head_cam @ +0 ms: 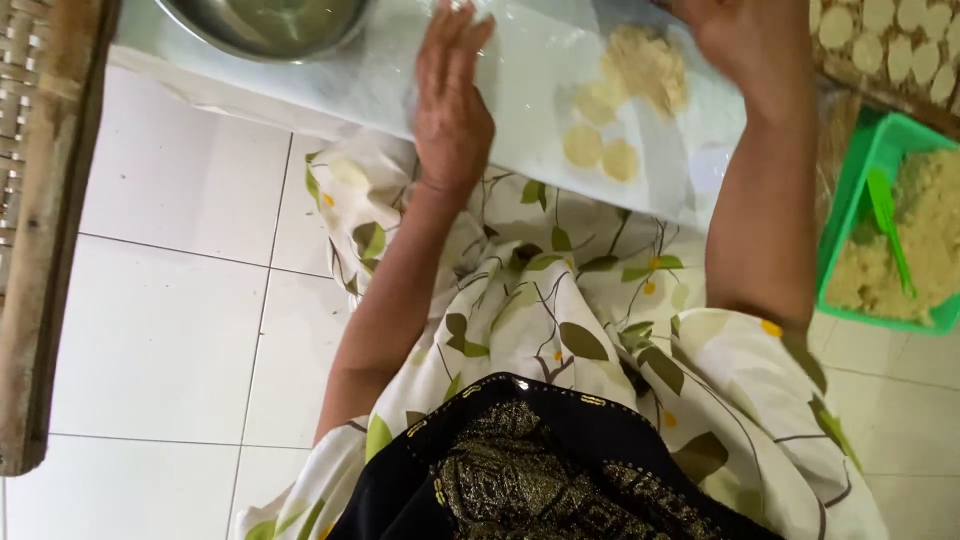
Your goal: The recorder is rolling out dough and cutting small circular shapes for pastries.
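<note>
Dough is what both hands are busy with in the head view. A pale work board (520, 110) covered with clear plastic lies across the person's lap, over a leaf-printed cloth (560, 300). The left hand (452, 95) rests flat on the board near its left end, fingers stretched out and together, palm down, gripping nothing. The right hand (745, 45) sits at the board's far right edge, partly cut off by the top of the picture; whether its fingers are closed on anything cannot be told. Just left of that hand lies a crumbly lump of pale dough (645, 62), and toward the board's near edge lie two flattened dough discs (600, 152) side by side, touching or nearly so. A metal bowl (265, 22) stands at the board's far left corner. Off the right end, a green plastic basket (868, 165) on the white tiled floor (170, 330) holds more crumbly dough with a green spatula (888, 225) stuck in it. Beyond it, a woven tray (900, 45) carries rows of pale discs.
</note>
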